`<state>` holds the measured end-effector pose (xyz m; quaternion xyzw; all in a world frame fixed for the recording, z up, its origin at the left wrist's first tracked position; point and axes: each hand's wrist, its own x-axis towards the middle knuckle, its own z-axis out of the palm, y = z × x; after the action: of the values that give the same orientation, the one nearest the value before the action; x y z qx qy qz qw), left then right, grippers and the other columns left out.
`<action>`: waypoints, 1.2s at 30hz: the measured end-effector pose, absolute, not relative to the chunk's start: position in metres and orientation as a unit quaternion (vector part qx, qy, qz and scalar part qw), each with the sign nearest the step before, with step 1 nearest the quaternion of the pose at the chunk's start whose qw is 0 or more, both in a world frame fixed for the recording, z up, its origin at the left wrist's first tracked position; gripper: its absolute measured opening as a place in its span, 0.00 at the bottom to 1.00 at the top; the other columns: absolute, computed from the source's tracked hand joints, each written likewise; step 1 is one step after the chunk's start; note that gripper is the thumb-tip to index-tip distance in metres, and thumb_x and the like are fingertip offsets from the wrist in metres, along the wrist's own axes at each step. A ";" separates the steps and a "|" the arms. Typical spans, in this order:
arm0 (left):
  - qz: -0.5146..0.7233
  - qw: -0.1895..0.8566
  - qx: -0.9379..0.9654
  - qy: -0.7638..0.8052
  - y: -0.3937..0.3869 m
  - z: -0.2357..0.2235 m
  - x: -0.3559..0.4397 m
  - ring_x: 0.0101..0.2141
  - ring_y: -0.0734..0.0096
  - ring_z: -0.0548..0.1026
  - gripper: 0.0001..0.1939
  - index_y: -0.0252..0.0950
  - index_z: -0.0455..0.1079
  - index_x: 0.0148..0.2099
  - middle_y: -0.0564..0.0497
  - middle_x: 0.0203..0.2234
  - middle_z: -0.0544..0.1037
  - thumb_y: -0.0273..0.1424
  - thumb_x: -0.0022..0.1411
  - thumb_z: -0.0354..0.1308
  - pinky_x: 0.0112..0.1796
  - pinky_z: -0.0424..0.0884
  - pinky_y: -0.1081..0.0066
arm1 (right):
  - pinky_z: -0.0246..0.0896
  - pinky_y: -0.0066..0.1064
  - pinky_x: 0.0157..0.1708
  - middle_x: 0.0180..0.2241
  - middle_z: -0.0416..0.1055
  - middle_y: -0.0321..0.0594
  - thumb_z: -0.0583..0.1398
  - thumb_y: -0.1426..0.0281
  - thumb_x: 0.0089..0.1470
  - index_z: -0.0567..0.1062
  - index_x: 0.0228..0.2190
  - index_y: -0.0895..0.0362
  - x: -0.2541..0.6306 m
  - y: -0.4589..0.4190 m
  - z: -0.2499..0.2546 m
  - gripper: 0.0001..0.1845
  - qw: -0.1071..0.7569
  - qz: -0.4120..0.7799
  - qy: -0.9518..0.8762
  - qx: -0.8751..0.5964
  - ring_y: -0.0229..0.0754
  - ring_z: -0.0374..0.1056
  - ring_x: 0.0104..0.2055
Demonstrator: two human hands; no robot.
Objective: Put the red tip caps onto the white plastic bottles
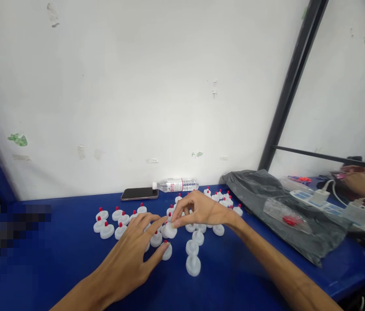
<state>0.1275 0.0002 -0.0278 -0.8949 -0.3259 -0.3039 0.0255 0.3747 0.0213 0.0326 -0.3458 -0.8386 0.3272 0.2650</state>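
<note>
My right hand (197, 209) pinches a white translucent nozzle cap (170, 231) between thumb and fingertips, just above the blue table. Fingers spread, my left hand (140, 242) hovers over several red-tipped caps and partly hides them. Its thumb tip is at another red-tipped cap (167, 252); whether it touches cannot be told. Left of that hand stand more caps with red tips (106, 231). In front of my right wrist, several white caps without visible red tips (193, 265) form a loose row. Further red-tipped caps (224, 202) lie behind my right hand, some of them hidden.
Against the wall lie a dark phone (140, 194) and a clear plastic bottle (177, 185) on its side. To the right, a grey plastic bag (266, 211) carries a clear bag of red pieces (287, 218). Beyond are a power strip (331, 207) and another person's hand (363, 190).
</note>
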 end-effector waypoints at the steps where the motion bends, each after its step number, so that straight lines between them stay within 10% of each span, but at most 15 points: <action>1: -0.317 0.025 -0.894 -0.317 0.001 -0.028 0.127 0.54 0.55 0.73 0.19 0.45 0.67 0.60 0.48 0.52 0.76 0.35 0.68 0.57 0.54 0.73 0.57 | 0.58 0.26 0.24 0.29 0.79 0.39 0.68 0.54 0.51 0.84 0.35 0.56 0.371 0.018 0.033 0.19 0.280 0.344 -0.828 -0.343 0.36 0.68 0.25; 7: -0.385 0.038 -0.875 -0.291 0.008 -0.027 0.126 0.50 0.58 0.76 0.13 0.43 0.70 0.54 0.49 0.47 0.80 0.34 0.68 0.57 0.52 0.73 0.58 | 0.63 0.26 0.26 0.31 0.80 0.39 0.66 0.52 0.53 0.83 0.41 0.55 0.366 0.016 0.037 0.22 0.303 0.351 -0.812 -0.355 0.39 0.73 0.28; 14: -0.381 0.032 -0.861 -0.336 0.010 -0.024 0.124 0.50 0.59 0.76 0.17 0.44 0.68 0.60 0.48 0.49 0.78 0.38 0.72 0.52 0.50 0.75 0.59 | 0.62 0.30 0.39 0.38 0.81 0.41 0.62 0.66 0.60 0.83 0.38 0.52 0.408 0.042 0.034 0.09 0.108 -0.059 -0.757 -0.641 0.47 0.75 0.44; 36: -0.339 -0.018 -0.880 -0.331 0.008 -0.023 0.127 0.49 0.58 0.72 0.14 0.43 0.68 0.56 0.49 0.47 0.77 0.33 0.71 0.52 0.51 0.71 0.55 | 0.59 0.29 0.35 0.37 0.81 0.42 0.61 0.74 0.56 0.83 0.34 0.52 0.418 0.064 0.005 0.10 0.020 -0.077 -0.745 -0.662 0.46 0.76 0.41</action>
<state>0.1268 0.0083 -0.0233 -0.8805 -0.3312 -0.3388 -0.0184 0.4182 0.0640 0.0049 -0.6621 -0.7452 -0.0769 0.0205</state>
